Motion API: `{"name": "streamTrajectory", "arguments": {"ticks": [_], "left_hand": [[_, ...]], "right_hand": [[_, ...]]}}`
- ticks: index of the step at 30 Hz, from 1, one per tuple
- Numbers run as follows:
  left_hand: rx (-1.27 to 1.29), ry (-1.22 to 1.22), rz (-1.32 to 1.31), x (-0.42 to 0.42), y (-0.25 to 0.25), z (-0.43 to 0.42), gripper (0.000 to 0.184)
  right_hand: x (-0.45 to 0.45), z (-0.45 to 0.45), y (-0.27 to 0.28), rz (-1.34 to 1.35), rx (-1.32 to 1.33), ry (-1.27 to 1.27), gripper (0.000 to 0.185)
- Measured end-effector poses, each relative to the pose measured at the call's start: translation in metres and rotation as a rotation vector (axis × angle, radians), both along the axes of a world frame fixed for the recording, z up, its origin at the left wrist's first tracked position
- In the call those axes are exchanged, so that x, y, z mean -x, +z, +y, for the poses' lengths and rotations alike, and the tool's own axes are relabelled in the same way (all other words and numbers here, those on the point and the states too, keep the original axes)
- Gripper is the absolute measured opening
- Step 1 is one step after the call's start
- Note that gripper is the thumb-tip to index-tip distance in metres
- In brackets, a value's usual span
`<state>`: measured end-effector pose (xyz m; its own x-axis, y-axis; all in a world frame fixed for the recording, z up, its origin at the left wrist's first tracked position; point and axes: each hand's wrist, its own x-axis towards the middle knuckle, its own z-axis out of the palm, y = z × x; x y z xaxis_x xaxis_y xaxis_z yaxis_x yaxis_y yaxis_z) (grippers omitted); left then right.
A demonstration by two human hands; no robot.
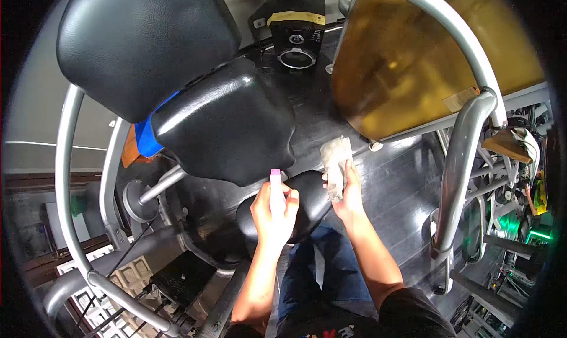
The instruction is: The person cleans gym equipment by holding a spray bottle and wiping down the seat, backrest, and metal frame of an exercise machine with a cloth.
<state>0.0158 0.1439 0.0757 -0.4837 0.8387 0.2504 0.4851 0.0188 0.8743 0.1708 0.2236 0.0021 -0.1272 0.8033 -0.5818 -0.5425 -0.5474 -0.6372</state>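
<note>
My left hand is closed around a slim white bottle with a pink top, which points away from me. My right hand grips a crumpled whitish cloth that has darker smudges at its lower end. Both hands are held in front of my body, a short way apart. Beyond my left hand lies a black padded seat, and a smaller black pad shows below and between the hands. Neither the bottle nor the cloth visibly touches a pad.
A large black backrest stands at the upper left beside grey metal tubes. A black speaker sits on the dark floor at the back. An amber panel with a curved grey frame rises on the right.
</note>
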Motion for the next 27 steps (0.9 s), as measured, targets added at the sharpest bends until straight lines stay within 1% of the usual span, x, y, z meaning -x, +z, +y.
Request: {"name": "streamTrajectory", "arguments": {"ticks": [1,2,3,4,6,8,11,13,14,15,16,17,18,20,22,24,26,27], "left_hand": [[0.042,-0.027,0.006,0.001,0.003,-0.005,0.013],[0.079,-0.049,0.013,0.002,0.005,-0.008,0.012],[0.068,-0.046,0.020,0.002,0.004,-0.009,0.012],[0.058,-0.053,0.038,0.001,0.002,-0.011,0.013],[0.047,-0.055,0.057,-0.003,0.002,-0.017,0.015],[0.030,-0.009,-0.059,-0.008,0.005,-0.023,0.012],[0.015,0.013,-0.037,-0.013,0.006,-0.026,0.013],[0.004,0.026,-0.003,-0.019,0.004,-0.031,0.013],[0.033,0.046,-0.063,-0.022,0.003,-0.035,0.013],[0.064,0.065,-0.121,-0.026,0.002,-0.040,0.014],[0.073,0.068,-0.115,-0.029,-0.001,-0.043,0.014],[0.081,0.094,-0.123,-0.032,-0.005,-0.047,0.015],[0.090,0.119,-0.133,-0.036,-0.008,-0.050,0.017],[0.101,0.130,-0.139,-0.044,-0.010,-0.057,0.016],[0.082,0.132,-0.222,-0.053,-0.019,-0.067,0.015],[0.080,0.085,-0.164,-0.062,-0.025,-0.077,0.016],[0.112,0.068,-0.165,-0.068,-0.023,-0.081,0.017],[0.109,0.068,-0.165,-0.070,-0.022,-0.080,0.017]], "right_hand": [[-0.002,-0.006,-0.003,0.005,0.002,-0.001,0.038],[-0.004,-0.011,-0.009,-0.043,0.008,0.064,0.039],[-0.002,-0.009,-0.007,-0.091,0.003,0.127,0.041],[-0.001,-0.008,-0.004,-0.088,-0.002,0.127,0.041],[0.002,-0.004,0.008,-0.124,-0.014,0.245,0.039],[0.015,0.010,0.029,-0.138,-0.033,0.277,0.041],[0.031,0.036,0.050,-0.237,-0.262,0.306,0.051],[0.055,0.054,0.063,-0.261,-0.384,0.213,0.048],[0.068,0.071,0.045,-0.403,-0.708,0.263,0.045],[0.088,0.076,0.075,-0.070,-0.813,0.237,0.043],[0.108,0.086,0.058,-0.517,-1.206,0.064,0.046],[0.116,0.080,0.072,-0.721,-1.229,0.175,0.053],[0.126,0.075,0.070,-0.965,-1.350,0.269,0.062],[0.132,0.054,0.048,-1.070,-1.221,0.504,0.064],[0.105,0.038,-0.006,-1.195,-1.212,0.646,0.064],[0.067,0.025,-0.046,-1.281,-1.084,0.788,0.061],[0.031,0.022,-0.104,-1.210,-0.963,0.793,0.057],[0.019,0.024,-0.105,-1.169,-0.938,0.759,0.056]]}}
